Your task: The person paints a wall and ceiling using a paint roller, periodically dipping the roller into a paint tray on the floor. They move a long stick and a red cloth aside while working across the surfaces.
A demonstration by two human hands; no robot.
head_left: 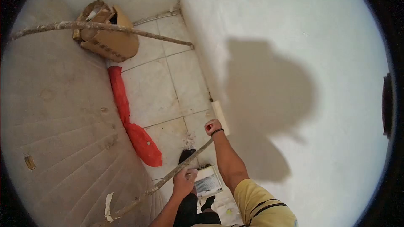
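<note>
My right hand (pixel 213 127) is closed around the red handle of a plastering trowel (pixel 220 115). Its long, pale blade lies along the foot of the white wall (pixel 269 151). Lower down, my left hand (pixel 185 178) has its fingers loosely apart, with whitish smears on them. Right beside it, a rough wooden pole (pixel 168 175) runs slantwise from near my right wrist toward the lower left. Below my hands, a pale rectangular object (pixel 207 185) with a grey textured panel is on the floor by my feet.
A quilted, stained mattress (pixel 71 117) stands along the left. Red cloth (pixel 143 145) lies on the tiles (pixel 147 88) beside it. An opened cardboard box (pixel 111 44) sits at the back, with another wooden pole (pixel 155 36) crossing before it. Pale crumbs (pixel 189 141) dot the floor.
</note>
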